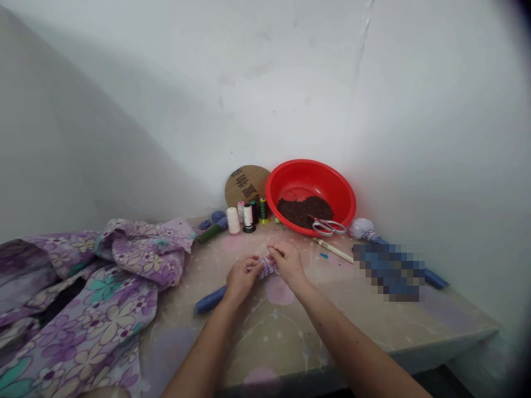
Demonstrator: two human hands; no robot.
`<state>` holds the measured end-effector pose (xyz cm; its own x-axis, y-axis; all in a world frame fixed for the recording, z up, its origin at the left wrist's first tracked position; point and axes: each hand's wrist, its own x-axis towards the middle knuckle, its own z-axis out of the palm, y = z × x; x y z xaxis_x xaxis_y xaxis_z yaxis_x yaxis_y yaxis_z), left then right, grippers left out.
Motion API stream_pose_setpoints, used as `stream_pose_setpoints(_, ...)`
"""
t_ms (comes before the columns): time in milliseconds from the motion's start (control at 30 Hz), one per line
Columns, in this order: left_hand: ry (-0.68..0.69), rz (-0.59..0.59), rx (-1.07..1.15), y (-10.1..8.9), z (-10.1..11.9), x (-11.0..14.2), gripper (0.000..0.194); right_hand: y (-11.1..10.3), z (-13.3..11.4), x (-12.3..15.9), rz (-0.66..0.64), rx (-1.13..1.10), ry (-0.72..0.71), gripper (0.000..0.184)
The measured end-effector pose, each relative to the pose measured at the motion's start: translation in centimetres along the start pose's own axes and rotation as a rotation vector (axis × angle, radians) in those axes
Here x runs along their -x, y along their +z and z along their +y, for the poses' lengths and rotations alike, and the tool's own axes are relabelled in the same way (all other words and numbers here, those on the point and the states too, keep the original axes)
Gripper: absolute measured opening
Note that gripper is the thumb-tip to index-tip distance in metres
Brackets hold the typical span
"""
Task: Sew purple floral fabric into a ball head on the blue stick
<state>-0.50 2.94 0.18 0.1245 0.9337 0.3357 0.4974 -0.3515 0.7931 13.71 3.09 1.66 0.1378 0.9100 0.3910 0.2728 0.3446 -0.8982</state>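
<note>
My left hand [241,277] and my right hand [287,261] meet at the middle of the table, both closed around a small bunched piece of purple floral cloth [267,266]. The cloth is fixed on the end of a blue stick [209,301] that runs down-left from under my left hand. My right thumb and finger pinch something thin at the cloth's top; I cannot make it out.
A red basin [310,178] of dark grains stands at the back, scissors [328,225] on its rim. Thread spools [248,216] and a cardboard disc [245,185] stand left of it. Purple floral fabric [95,298] is heaped at left. Another cloth-tipped blue stick [365,230] and a pen [334,250] lie right.
</note>
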Motion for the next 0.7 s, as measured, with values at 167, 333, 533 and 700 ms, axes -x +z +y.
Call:
stream_pose_setpoints(167,-0.092,-0.067,0.185,-0.5,0.0,-0.6,0.025,-0.2,0.5,0.0,0.004,-0.156,0.18,0.022)
stream_pose_setpoints(333,-0.091,-0.074,0.266,-0.2,-0.3,-0.8,0.027,-0.4,0.6,0.3,-0.034,-0.211,0.174,0.02)
stream_pose_setpoints(533,-0.087,-0.052,0.29,-0.2,-0.2,-0.8,0.026,-0.5,0.9,1.0,-0.091,-0.151,0.053,0.02)
stream_pose_setpoints(700,-0.051,-0.037,0.317,-0.8,0.5,-0.4,0.026,-1.9,0.4,2.0,-0.228,0.085,-0.15,0.027)
